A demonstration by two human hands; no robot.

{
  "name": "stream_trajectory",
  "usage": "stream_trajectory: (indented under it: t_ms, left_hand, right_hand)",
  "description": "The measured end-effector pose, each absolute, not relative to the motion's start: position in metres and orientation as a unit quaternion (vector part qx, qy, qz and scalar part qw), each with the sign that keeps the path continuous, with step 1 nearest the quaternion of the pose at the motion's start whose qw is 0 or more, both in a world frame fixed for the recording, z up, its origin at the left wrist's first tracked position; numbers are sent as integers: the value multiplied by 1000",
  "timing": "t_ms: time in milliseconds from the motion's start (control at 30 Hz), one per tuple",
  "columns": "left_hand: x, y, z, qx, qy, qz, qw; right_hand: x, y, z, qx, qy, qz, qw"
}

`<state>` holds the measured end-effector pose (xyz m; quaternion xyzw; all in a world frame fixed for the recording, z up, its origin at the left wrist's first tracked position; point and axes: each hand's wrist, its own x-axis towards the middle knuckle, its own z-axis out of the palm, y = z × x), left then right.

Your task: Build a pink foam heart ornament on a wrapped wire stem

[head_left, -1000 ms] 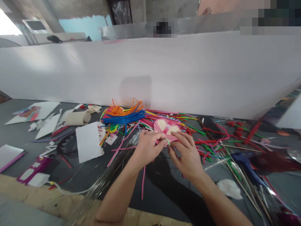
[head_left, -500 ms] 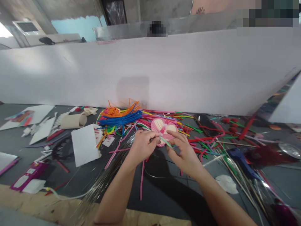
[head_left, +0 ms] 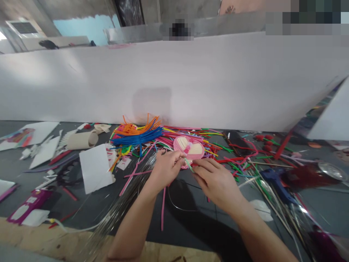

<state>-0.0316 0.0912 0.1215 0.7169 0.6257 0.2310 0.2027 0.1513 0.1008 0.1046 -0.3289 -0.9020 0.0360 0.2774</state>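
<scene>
Between my hands is a short pale green pipe cleaner (head_left: 189, 164), its ends hidden under the fingers. My left hand (head_left: 168, 165) pinches it at the upper left. At its lower right end, the fingers of my right hand (head_left: 215, 179) close on it. Just behind them lies a pink and cream butterfly-like piece (head_left: 196, 148) made of pipe cleaners, partly covered by my hands. A thin wire (head_left: 177, 208) curves over the dark table below my left hand; whether I hold it cannot be seen. A pink pipe cleaner (head_left: 163, 213) lies below my left hand.
Blue pipe cleaners (head_left: 139, 136) and orange ones (head_left: 145, 125) are heaped behind. Bundled wires (head_left: 117, 203) lie left, near white card (head_left: 96, 169) and a cardboard tube (head_left: 81, 140). A blue glue gun (head_left: 276, 183) and a red can (head_left: 308, 174) stand right. A white panel (head_left: 174, 80) rises behind.
My right hand has turned knuckles-up, its fingers now more closed and nearer the left hand, so less of the green pipe cleaner shows. The view has shifted slightly.
</scene>
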Motion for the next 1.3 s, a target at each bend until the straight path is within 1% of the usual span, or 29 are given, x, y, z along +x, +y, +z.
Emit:
stream_trajectory:
  t_ms: [200, 500, 700, 833, 967, 1133, 1300]
  left_hand:
    - [-30, 92, 121, 727, 606, 232, 223]
    - [-29, 92, 118, 737, 608, 215, 203]
    - [-27, 87, 117, 756, 604, 193, 162]
    - [-25, 85, 118, 763, 588, 204, 177]
    - [-24, 85, 123, 765, 557, 244, 210]
    - [-25, 85, 128, 749, 548, 289, 237]
    - [-28, 86, 127, 735, 557, 310, 229]
  right_hand:
    - [153, 99, 107, -334, -905, 11, 263]
    - [151, 97, 110, -322, -912, 6, 253]
    - [166, 107, 114, -323, -903, 14, 282]
    - [176, 120, 108, -347, -882, 42, 316]
    - [177, 130, 98, -359, -866, 112, 329]
    - [166, 131, 90, -344, -862, 249, 276]
    - [153, 122, 83, -304, -831, 400, 240]
